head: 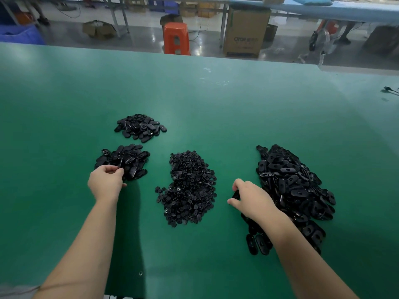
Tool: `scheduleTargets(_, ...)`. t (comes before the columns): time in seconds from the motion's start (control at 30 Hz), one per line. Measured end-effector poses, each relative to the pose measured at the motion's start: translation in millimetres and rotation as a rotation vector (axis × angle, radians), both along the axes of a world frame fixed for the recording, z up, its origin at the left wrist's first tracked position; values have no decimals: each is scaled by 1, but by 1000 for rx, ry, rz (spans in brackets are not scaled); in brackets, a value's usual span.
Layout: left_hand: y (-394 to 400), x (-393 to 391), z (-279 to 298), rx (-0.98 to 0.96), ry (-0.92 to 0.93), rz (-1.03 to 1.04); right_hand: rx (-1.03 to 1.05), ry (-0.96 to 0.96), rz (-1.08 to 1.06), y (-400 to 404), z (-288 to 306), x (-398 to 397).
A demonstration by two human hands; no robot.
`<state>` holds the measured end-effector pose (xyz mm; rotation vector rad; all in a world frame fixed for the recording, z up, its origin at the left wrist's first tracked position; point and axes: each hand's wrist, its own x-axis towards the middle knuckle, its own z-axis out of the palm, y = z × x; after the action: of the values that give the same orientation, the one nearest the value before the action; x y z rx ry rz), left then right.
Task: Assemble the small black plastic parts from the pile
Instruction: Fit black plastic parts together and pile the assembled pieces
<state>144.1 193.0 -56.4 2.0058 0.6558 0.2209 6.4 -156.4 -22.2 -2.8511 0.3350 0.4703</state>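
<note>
The right hand (251, 197) pinches a black part (236, 194) beside the big pile (293, 190) near the bench's (194, 93) right edge; the left hand (105, 180) grips parts in a smaller left pile (127, 160).

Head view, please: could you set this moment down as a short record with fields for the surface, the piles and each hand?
surface: green table
far-left pile: black oval parts, farthest from the person
near-left pile: black oval parts
middle pile: much smaller black parts
right pile: largest, black oval parts
left hand: fingers curled into the near-left pile's near edge
right hand: pinches one black part beside the right pile
beyond the table: orange stool, cardboard box
</note>
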Motion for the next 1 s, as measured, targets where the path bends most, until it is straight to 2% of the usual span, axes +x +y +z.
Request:
scheduleTargets(0.13, -6, -2, 1, 55, -4, -19, 42, -7, -14, -1, -1, 1)
scheduleTargets(0.23, -18, -9, 5, 132, -43, -120, 67, -38, -44, -3, -4, 1)
scheduleTargets(0.33, -30, -16, 9, 199, -65, -394, 161, -118, -123, -4, -6, 1)
scheduleTargets(0.47, -39, -19, 13, 374, 161, -817, 386, -233, -217, -3, -4, 3)
scheduleTargets(0.57, -39, -20, 15, 395, 168, -843, 527, -284, -277, -2, -1, 4)
scheduleTargets(0.77, -37, -22, 22, 422, 183, -932, 934, -304, -483, -1, 1, 2)
scheduleTargets(1.0, -45, -25, 20, 452, 177, -948, 1132, -278, -543, 5, 8, -1)
